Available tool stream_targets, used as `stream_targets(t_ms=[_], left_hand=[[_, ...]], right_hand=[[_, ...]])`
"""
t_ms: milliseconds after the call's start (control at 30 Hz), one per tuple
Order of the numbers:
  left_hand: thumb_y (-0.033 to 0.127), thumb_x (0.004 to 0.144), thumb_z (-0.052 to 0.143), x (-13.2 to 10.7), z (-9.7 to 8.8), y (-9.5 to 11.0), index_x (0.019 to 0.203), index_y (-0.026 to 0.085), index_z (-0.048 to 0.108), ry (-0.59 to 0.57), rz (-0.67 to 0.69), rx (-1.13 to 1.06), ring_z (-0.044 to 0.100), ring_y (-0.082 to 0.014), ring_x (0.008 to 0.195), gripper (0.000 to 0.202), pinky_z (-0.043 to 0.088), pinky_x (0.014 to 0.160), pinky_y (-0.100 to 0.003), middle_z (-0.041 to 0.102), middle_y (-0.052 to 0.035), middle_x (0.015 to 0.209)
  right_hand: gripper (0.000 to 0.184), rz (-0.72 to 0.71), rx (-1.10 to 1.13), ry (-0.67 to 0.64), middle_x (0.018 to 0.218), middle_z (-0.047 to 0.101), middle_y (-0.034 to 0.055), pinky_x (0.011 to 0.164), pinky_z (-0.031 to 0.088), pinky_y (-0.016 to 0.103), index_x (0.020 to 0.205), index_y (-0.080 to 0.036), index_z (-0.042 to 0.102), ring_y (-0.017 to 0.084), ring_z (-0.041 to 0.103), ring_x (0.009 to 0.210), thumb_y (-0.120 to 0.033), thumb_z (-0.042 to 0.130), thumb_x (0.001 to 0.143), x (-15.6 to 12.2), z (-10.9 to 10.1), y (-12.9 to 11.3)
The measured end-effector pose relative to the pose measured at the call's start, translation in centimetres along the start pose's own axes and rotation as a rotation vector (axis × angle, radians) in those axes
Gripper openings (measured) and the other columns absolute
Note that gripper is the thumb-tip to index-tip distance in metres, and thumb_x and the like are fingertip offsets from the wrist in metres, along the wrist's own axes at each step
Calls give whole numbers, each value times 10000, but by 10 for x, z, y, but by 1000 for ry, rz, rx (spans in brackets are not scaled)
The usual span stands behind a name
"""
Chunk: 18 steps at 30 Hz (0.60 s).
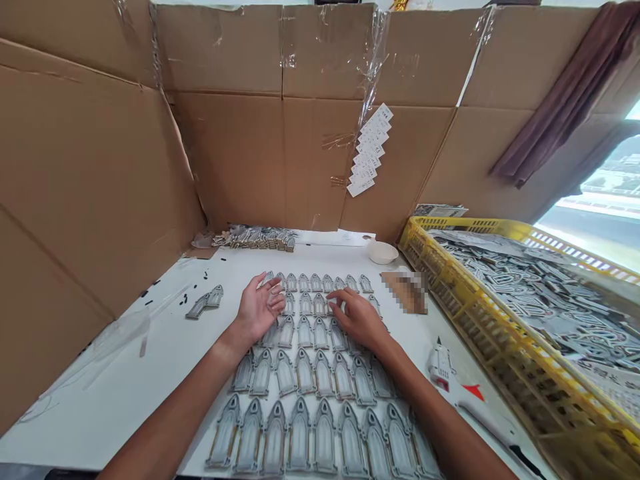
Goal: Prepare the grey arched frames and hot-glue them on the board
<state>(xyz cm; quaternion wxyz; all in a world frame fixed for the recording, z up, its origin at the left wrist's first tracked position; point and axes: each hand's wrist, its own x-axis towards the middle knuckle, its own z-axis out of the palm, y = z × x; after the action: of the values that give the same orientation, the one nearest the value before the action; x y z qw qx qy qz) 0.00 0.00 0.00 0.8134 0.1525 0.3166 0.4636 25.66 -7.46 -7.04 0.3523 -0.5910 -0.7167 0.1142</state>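
Rows of grey, pointed-arch pieces (pixel 300 437), like small church windows, lie on the white tabletop with their tips pointing away from me. My left hand (pixel 259 308) hovers over the left side of the far rows, palm turned partly up, fingers loosely spread, nothing visible in it. Over the right side, my right hand (pixel 357 315) reaches palm down. Its thumb and index finger are a little apart beside an arch piece (pixel 319 305) in the second row from the back; whether they touch it I cannot tell. Both hands and forearms cover some pieces.
On the right stands a yellow plastic basket (pixel 480 327) full of loose grey parts. A white glue gun (pixel 443 370) lies beside it. A white bowl (pixel 383 252), a stack of parts (pixel 260 238) and cardboard walls (pixel 240 160) are behind. Two arch pieces (pixel 205 302) lie left, near black bits.
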Motion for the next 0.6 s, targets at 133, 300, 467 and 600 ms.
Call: stream_targets(t_ms=[133, 300, 467, 600], left_hand=[[405, 1132, 468, -6, 3, -7, 938, 141, 673, -74, 2, 33, 389, -112, 463, 386, 380, 404, -227, 464, 23, 682], [489, 1125, 476, -12, 6, -15, 974, 136, 682, -138, -11, 25, 389, -118, 488, 436, 374, 422, -236, 447, 23, 696], [556, 1118, 453, -17, 8, -22, 986, 148, 666, -165, 3, -54, 381, -113, 512, 479, 401, 463, -239, 432, 27, 711], [636, 1107, 426, -22, 10, -24, 1005, 152, 664, -187, -15, -124, 426, -135, 544, 549, 443, 492, -257, 462, 3, 729]], right_hand=[[201, -48, 69, -42, 999, 747, 43, 806, 518, 335, 1203, -235, 790, 198, 672, 791, -247, 647, 1062, 2, -9, -16], [191, -104, 332, -227, 816, 735, -23, 674, 491, 270, 1203, -258, 815, 160, 657, 689, -355, 714, 1074, 0, -17, -67], [190, -171, 374, -354, 838, 744, -35, 700, 480, 266, 1194, -252, 820, 145, 653, 698, -224, 773, 1012, -2, -6, -108], [176, -214, 331, -285, 913, 791, -15, 750, 503, 275, 1139, -240, 807, 164, 715, 784, -158, 791, 984, 0, 6, -116]])
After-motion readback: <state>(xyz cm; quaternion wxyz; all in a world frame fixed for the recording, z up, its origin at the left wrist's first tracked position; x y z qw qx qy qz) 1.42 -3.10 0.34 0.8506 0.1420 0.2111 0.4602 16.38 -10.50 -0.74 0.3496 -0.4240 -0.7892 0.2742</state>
